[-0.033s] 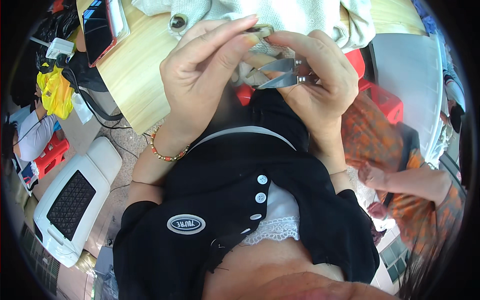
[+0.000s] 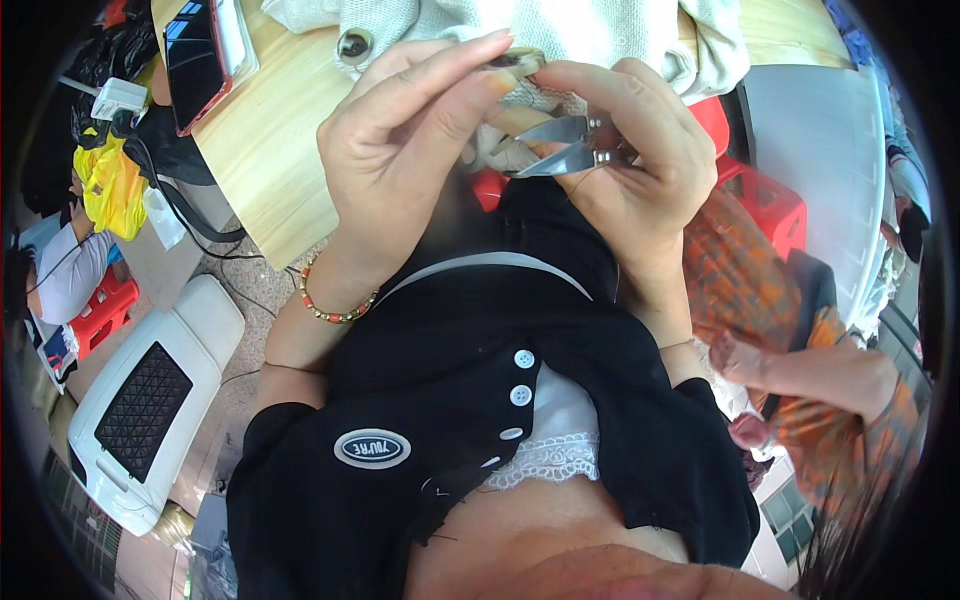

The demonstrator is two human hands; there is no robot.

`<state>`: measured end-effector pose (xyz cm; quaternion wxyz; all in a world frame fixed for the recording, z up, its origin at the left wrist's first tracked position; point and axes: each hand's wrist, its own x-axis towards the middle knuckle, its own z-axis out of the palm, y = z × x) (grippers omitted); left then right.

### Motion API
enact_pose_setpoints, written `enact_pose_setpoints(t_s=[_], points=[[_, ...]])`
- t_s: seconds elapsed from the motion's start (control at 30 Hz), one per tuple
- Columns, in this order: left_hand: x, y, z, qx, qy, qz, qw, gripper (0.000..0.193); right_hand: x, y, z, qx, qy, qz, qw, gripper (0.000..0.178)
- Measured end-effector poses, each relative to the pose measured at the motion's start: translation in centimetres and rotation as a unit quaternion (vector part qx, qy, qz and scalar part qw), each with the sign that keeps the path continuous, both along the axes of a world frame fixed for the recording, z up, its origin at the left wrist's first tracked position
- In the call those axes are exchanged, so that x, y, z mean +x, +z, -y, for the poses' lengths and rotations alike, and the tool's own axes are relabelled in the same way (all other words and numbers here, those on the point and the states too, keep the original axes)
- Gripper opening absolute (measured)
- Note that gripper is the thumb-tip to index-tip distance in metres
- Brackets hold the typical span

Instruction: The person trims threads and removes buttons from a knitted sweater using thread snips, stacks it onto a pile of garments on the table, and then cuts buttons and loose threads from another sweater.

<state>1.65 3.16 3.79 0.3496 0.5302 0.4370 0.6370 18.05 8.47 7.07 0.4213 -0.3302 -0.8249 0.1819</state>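
Note:
Above my lap, my left hand (image 2: 405, 130) pinches the edge of a large, dark, shiny button (image 2: 520, 62) between thumb and fingers. My right hand (image 2: 640, 150) curls around a small pair of silver thread snips (image 2: 560, 148), its blades apart and pointing toward my left hand. The right index fingertip reaches the button's other edge. A fine thread hangs beside the right fingers. Behind both hands a pale grey knit garment (image 2: 600, 35) lies over the table edge, and a similar round button (image 2: 355, 46) shows on it at the left.
The wooden table (image 2: 262, 125) carries a red-framed phone (image 2: 195, 65) at far left. Beside it are a yellow plastic bag (image 2: 105, 185) and black cables. A white chair (image 2: 155, 400) stands at left, a red stool (image 2: 768, 205) at right. Close on my right is a person in orange-patterned clothing (image 2: 745, 270).
My hands, the button and the snips hold nearly the same pose. At right, the other person's hand and arm have shifted slightly.

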Motion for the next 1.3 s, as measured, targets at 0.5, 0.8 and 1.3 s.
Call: enact_pose_setpoints(t_s=[0.5, 0.8, 1.3], points=[[0.0, -0.9, 0.1, -0.022, -0.032, 0.029, 0.999, 0.026, 0.2, 0.0, -0.1, 0.017, 0.038, -0.013, 0.999, 0.021], [-0.2, -1.4, 0.0, -0.092, -0.020, 0.156, 0.983, 0.023, 1.5, 1.3, 0.4, -0.015, 0.251, 0.021, 0.968, 0.031], [0.0, -1.1, 0.1, -0.097, -0.079, 0.179, 0.976, 0.030, 2.7, -0.3, -1.4, 0.022, 0.051, 0.046, 0.997, 0.040]])
